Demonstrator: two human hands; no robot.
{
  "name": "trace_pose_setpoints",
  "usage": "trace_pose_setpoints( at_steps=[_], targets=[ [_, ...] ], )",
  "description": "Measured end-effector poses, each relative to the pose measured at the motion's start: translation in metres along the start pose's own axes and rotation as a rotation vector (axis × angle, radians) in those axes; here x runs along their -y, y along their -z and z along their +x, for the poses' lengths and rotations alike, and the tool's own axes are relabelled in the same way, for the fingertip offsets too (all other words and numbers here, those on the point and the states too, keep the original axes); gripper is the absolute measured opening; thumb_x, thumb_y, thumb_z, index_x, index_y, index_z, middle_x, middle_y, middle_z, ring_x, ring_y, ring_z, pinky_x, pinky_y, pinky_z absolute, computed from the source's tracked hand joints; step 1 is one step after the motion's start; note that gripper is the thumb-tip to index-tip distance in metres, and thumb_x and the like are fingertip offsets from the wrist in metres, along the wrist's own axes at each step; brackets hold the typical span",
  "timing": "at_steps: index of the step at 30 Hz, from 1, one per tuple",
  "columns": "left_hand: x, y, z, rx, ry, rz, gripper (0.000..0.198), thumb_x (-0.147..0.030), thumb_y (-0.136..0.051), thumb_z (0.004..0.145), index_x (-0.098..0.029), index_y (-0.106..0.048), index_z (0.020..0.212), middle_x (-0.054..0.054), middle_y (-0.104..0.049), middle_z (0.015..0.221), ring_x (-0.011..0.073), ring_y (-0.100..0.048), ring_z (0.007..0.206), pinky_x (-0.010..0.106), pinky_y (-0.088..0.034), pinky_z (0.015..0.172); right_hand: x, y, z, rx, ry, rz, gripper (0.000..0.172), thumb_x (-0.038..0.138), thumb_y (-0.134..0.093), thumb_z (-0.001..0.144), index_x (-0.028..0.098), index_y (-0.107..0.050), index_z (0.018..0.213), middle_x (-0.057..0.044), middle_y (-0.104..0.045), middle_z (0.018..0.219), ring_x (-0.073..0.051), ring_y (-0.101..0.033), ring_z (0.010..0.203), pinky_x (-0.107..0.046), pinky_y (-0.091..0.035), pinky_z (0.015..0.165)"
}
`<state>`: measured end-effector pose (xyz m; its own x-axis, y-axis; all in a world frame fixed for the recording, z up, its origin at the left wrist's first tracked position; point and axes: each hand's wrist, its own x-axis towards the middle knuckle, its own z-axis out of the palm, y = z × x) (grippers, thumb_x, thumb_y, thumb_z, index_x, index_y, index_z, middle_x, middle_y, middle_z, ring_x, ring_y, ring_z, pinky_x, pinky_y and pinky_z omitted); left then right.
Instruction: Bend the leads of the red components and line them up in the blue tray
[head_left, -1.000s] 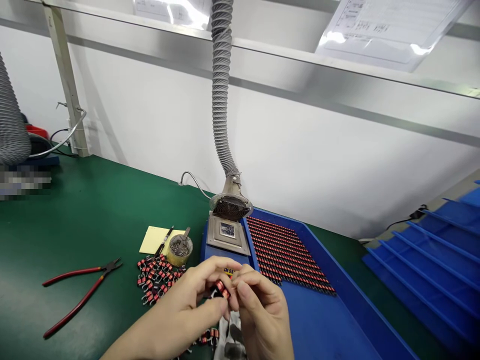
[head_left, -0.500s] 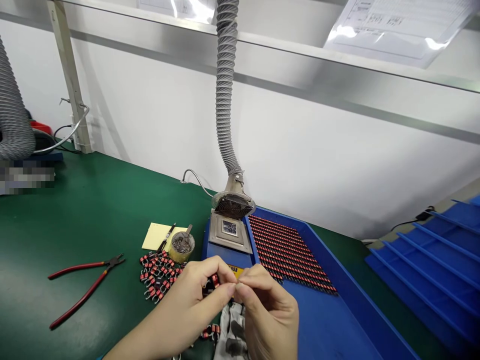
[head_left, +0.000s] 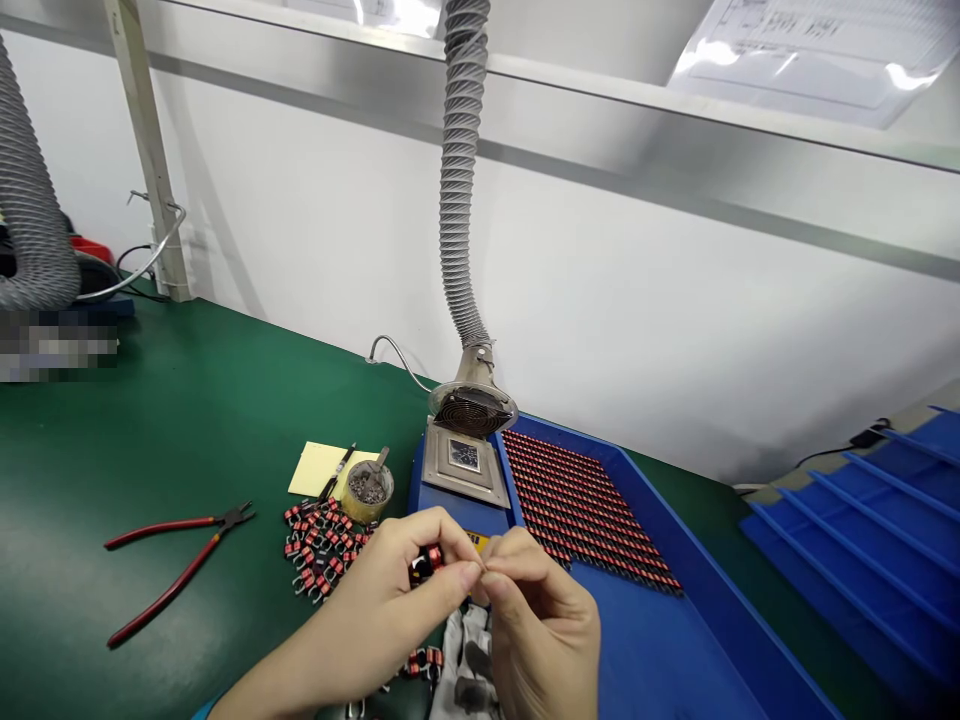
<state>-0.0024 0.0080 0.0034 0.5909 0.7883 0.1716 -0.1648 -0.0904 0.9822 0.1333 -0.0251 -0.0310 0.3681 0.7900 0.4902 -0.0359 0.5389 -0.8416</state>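
My left hand [head_left: 382, 610] is closed, with a small red-and-black part with wire ends [head_left: 426, 563] partly showing between its curled fingers. Its thumb and fingertips meet those of my right hand [head_left: 541, 620], which is closed in a pinch; whatever lies between these fingertips is too small to make out. Below and left of my left hand lies a loose pile of similar red-and-black parts [head_left: 319, 548], and a few more parts [head_left: 426, 662] are under my wrist. A grey-stained white cloth or glove [head_left: 469, 665] sits between my forearms, partly hidden.
Behind my hands stands a blue solder pot [head_left: 463, 468] beneath a fume hose [head_left: 461, 190]. A blue tray [head_left: 660, 640] holds rows of parts [head_left: 585, 500]. Red-handled pliers [head_left: 180, 565], a tub of grey bits [head_left: 367, 490] and yellow notepaper [head_left: 309, 470] lie left. Blue racks [head_left: 862, 560] stand right.
The view has shifted slightly, so the bench things appear a little to the right. My hands stay pinched together, and the red-and-black part in my left hand has turned a little.
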Motion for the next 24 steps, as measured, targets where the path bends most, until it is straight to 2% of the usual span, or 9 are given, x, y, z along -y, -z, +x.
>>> trace_pose_setpoints(
  at_steps=[9, 11, 13, 15, 16, 19, 21, 23, 24],
  targets=[
    [0.001, 0.001, 0.003, -0.008, -0.008, -0.068, 0.017, -0.028, -0.055, 0.088, -0.017, -0.054, 0.074, -0.005, -0.046, 0.069, 0.01, -0.038, 0.065, 0.022, -0.033, 0.063, 0.0, 0.003, -0.003, 0.013, 0.023, -0.051, 0.009, 0.027, -0.076, 0.076, 0.025, -0.072, 0.069, 0.002, -0.056, 0.059, -0.013, -0.052, 0.058, -0.024, -0.044, 0.055],
    [0.001, 0.001, 0.003, -0.029, -0.017, -0.043, 0.018, -0.029, -0.055, 0.088, -0.017, -0.054, 0.074, -0.004, -0.048, 0.07, 0.0104, -0.041, 0.067, 0.022, -0.035, 0.064, 0.004, 0.004, -0.002, 0.081, 0.043, -0.106, 0.011, 0.024, -0.073, 0.079, 0.024, -0.07, 0.068, 0.001, -0.056, 0.059, -0.013, -0.052, 0.058, -0.025, -0.044, 0.055],
    [0.0, 0.002, 0.002, -0.038, -0.035, 0.01, 0.018, -0.027, -0.052, 0.089, -0.017, -0.055, 0.075, -0.003, -0.052, 0.072, 0.0108, -0.044, 0.069, 0.022, -0.036, 0.066, 0.011, 0.006, -0.001, 0.228, 0.069, -0.15, 0.013, 0.023, -0.071, 0.081, 0.023, -0.068, 0.068, 0.001, -0.056, 0.061, -0.014, -0.053, 0.059, -0.027, -0.045, 0.057],
    [0.0, 0.002, 0.0, -0.036, -0.053, 0.09, 0.017, -0.025, -0.05, 0.091, -0.018, -0.055, 0.076, -0.003, -0.054, 0.073, 0.0109, -0.047, 0.07, 0.022, -0.036, 0.066, 0.019, 0.008, 0.001, 0.336, 0.127, -0.175, 0.01, 0.024, -0.067, 0.084, 0.024, -0.069, 0.074, -0.001, -0.059, 0.067, -0.016, -0.056, 0.064, -0.03, -0.048, 0.061],
    [0.001, 0.002, -0.001, -0.034, -0.062, 0.137, 0.017, -0.024, -0.049, 0.091, -0.018, -0.056, 0.077, -0.003, -0.055, 0.073, 0.0108, -0.048, 0.07, 0.022, -0.036, 0.066, 0.022, 0.01, 0.003, 0.35, 0.178, -0.204, 0.006, 0.023, -0.065, 0.085, 0.025, -0.071, 0.082, -0.002, -0.061, 0.072, -0.017, -0.058, 0.069, -0.032, -0.049, 0.065],
    [0.002, 0.002, -0.003, -0.017, -0.106, 0.291, 0.018, -0.025, -0.047, 0.094, -0.019, -0.056, 0.08, -0.003, -0.057, 0.074, 0.0102, -0.05, 0.07, 0.02, -0.038, 0.066, 0.027, 0.014, 0.004, 0.277, 0.395, -0.428, 0.032, 0.007, -0.062, 0.082, 0.027, -0.069, 0.107, -0.004, -0.067, 0.085, -0.02, -0.061, 0.079, -0.034, -0.05, 0.072],
    [0.005, 0.002, -0.004, -0.006, -0.169, 0.398, 0.017, -0.024, -0.046, 0.095, -0.02, -0.057, 0.083, -0.003, -0.059, 0.074, 0.0097, -0.052, 0.068, 0.019, -0.039, 0.065, 0.027, 0.014, 0.003, 0.251, 0.517, -0.585, 0.042, -0.002, -0.061, 0.079, 0.026, -0.068, 0.109, -0.004, -0.068, 0.085, -0.019, -0.062, 0.076, -0.033, -0.049, 0.07],
    [0.007, 0.002, -0.003, -0.009, -0.29, 0.526, 0.017, -0.02, -0.044, 0.095, -0.019, -0.057, 0.086, -0.002, -0.061, 0.074, 0.0099, -0.053, 0.065, 0.019, -0.04, 0.062, 0.027, 0.011, 0.0, 0.216, 0.514, -0.639, 0.031, 0.0, -0.058, 0.081, 0.025, -0.069, 0.098, -0.003, -0.067, 0.078, -0.018, -0.06, 0.07, -0.032, -0.047, 0.066],
    [0.008, 0.001, -0.002, -0.015, -0.378, 0.601, 0.017, -0.018, -0.042, 0.095, -0.018, -0.057, 0.086, -0.001, -0.062, 0.074, 0.0105, -0.053, 0.064, 0.02, -0.04, 0.061, 0.027, 0.009, -0.001, 0.194, 0.447, -0.631, 0.022, 0.005, -0.057, 0.084, 0.024, -0.068, 0.09, -0.003, -0.065, 0.073, -0.017, -0.058, 0.066, -0.031, -0.046, 0.064]
  ],
)
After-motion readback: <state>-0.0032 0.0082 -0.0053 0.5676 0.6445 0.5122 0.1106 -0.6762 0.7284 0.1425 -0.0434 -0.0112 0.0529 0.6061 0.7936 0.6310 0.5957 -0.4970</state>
